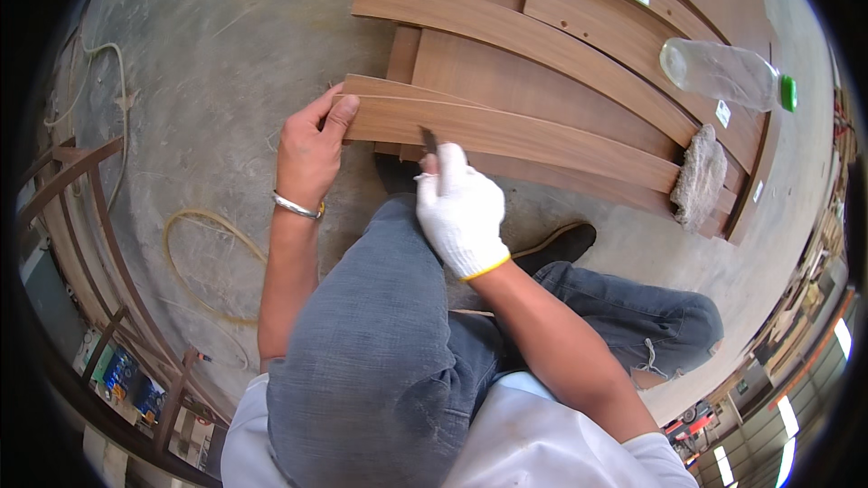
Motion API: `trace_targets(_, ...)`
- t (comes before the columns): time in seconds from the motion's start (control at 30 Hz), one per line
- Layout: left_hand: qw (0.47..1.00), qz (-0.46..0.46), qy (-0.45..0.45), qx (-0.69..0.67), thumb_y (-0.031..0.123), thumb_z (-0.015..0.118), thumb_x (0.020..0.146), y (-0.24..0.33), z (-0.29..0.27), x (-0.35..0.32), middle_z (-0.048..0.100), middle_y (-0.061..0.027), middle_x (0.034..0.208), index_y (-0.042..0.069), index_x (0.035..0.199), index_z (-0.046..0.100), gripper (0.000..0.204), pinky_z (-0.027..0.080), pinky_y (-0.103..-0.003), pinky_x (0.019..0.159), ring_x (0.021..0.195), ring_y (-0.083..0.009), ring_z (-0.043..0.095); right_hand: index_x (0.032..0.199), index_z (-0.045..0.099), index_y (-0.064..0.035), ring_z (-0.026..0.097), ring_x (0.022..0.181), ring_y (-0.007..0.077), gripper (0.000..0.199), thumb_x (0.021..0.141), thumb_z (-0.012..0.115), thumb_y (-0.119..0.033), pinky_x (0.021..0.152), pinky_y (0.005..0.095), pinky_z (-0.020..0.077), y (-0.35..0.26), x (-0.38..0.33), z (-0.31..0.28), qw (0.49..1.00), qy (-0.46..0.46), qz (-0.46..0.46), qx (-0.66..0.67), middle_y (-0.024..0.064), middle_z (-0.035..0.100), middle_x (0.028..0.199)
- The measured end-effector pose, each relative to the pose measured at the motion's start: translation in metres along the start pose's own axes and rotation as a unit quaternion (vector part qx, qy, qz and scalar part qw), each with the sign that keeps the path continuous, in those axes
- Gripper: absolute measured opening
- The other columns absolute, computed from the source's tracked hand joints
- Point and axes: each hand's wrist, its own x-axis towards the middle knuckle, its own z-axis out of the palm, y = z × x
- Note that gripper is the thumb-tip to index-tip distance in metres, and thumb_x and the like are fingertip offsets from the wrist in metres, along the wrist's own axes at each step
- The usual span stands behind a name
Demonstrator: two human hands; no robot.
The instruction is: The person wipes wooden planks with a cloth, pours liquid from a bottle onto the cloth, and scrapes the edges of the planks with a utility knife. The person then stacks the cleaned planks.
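My bare left hand point(310, 146), with a silvery bracelet at the wrist, pinches the near-left end of a long brown wood-grain strip point(533, 140), thumb on top. A second wood-grain strip point(384, 86) lies just behind it, partly covered. My right hand point(463, 210) wears a white knit glove with a yellow cuff edge. Its fingers close round a small dark blade point(428, 138), whose tip is over the strip's face; whether it touches cannot be made out. The blade's handle is hidden in the glove. A grey fluffy cloth point(700, 179) rests across the strip's right end.
Stacked brown panels point(506, 81) lie beyond the strip, with another long board point(506, 29) across them. A clear bottle with a green cap point(719, 74) lies on the stack. A yellowish hose point(172, 239) curls on the concrete floor; a brown metal frame point(99, 190) stands left.
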Motion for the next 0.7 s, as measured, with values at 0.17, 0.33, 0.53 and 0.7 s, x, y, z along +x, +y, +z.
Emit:
trace_targets(0.17,1.000,0.023,-0.003,-0.008,0.035,0.072,0.102,0.001,-0.003,0.001,0.071,-0.0017,0.084,-0.001,0.129,0.072,0.046,0.053,-0.028,0.068,0.075,-0.0078,0.060,0.110,0.062,-0.0087,0.068,0.058,0.0374,0.012,0.101,0.061,-0.017,0.053,0.0489,0.0522,0.059,-0.019,-0.027,0.997,0.055,0.055,-0.018,0.0165,0.067,0.067)
trace_targets(0.33,1.000,0.021,-0.002,-0.012,0.035,0.073,0.102,-0.003,-0.004,0.000,0.072,-0.0031,0.085,-0.002,0.129,0.071,0.046,0.054,-0.028,0.068,0.075,-0.0085,0.061,0.103,0.060,-0.0062,0.067,0.063,0.0415,0.015,0.105,0.058,-0.021,0.056,0.0511,0.0508,0.070,-0.019,-0.041,0.994,0.049,0.097,-0.005,0.0194,0.068,0.070)
trace_targets(0.53,1.000,0.017,-0.011,-0.012,0.036,0.073,0.101,0.004,-0.004,0.000,0.069,-0.0003,0.083,0.000,0.131,0.072,0.047,0.048,-0.026,0.064,0.071,-0.0072,0.057,0.103,0.057,-0.0073,0.066,0.057,0.0393,0.015,0.103,0.061,-0.021,0.053,0.0498,0.0511,0.024,-0.010,-0.012,0.997,0.037,0.053,-0.050,0.0184,0.065,0.063)
trace_targets(0.7,1.000,0.014,-0.020,-0.014,0.034,0.072,0.102,0.003,-0.006,0.001,0.073,-0.0041,0.087,-0.002,0.128,0.072,0.044,0.054,-0.028,0.069,0.076,-0.0092,0.062,0.101,0.055,-0.0066,0.068,0.055,0.0361,0.016,0.103,0.057,-0.023,0.054,0.0468,0.0536,-0.003,-0.004,0.011,0.999,0.005,0.022,-0.039,0.0161,0.067,0.063)
